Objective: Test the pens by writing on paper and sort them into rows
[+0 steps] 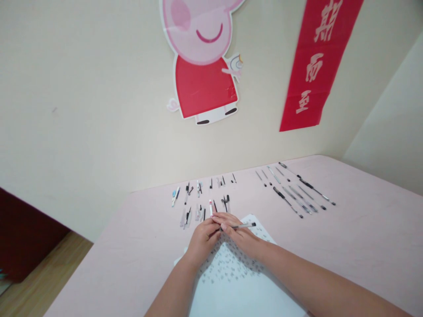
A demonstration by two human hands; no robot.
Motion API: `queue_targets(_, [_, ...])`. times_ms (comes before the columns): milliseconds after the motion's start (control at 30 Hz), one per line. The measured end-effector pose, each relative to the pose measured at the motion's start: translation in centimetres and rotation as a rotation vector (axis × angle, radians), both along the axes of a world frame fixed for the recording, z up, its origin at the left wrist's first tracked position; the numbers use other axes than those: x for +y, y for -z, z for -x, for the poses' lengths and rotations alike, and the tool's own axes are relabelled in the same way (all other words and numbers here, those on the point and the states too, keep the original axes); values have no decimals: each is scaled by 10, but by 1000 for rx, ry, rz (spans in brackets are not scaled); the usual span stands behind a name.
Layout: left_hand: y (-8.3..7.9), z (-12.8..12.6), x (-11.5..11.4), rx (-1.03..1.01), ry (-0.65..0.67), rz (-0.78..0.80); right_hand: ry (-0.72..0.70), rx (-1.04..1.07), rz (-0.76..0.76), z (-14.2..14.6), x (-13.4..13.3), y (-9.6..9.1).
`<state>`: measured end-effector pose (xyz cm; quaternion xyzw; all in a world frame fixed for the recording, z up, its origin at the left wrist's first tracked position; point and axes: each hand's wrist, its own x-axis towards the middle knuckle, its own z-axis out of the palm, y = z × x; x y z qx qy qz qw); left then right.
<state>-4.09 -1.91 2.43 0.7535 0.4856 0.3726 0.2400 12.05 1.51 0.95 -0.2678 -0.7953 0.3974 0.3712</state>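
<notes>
Pen (245, 225) in right hand (238, 233), end jutting rightward

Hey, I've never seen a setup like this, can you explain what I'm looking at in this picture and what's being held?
Sure. There is no machine here, just one person's bare hands, the left hand and the right hand. The single picture comes from a camera worn on the head, looking forward and down, so the forearms enter from below. The hands meet around a pen with a black end; fingers hide part of it. Beneath them is white paper covered partly in small dark marks. On the pink table surface, small pen parts lie beyond the hands toward the left, and longer pens lie slantwise at the right.
</notes>
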Motion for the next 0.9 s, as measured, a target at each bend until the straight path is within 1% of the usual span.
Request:
queue_targets(267, [3,0,0,-5,15,4,-49,-49,34,0,4,5])
queue_targets(433, [4,1,0,8,19,-1,-41,-69,63,0,3,5])
queue_targets(600, [3,1,0,18,6,-10,-63,-62,71,1,4,3])
queue_targets(767, [1,1,-1,35,3,3,-57,-45,102,1,3,2])
queue_targets(900, [2,1,-1,37,5,-7,-78,-24,92,1,2,0])
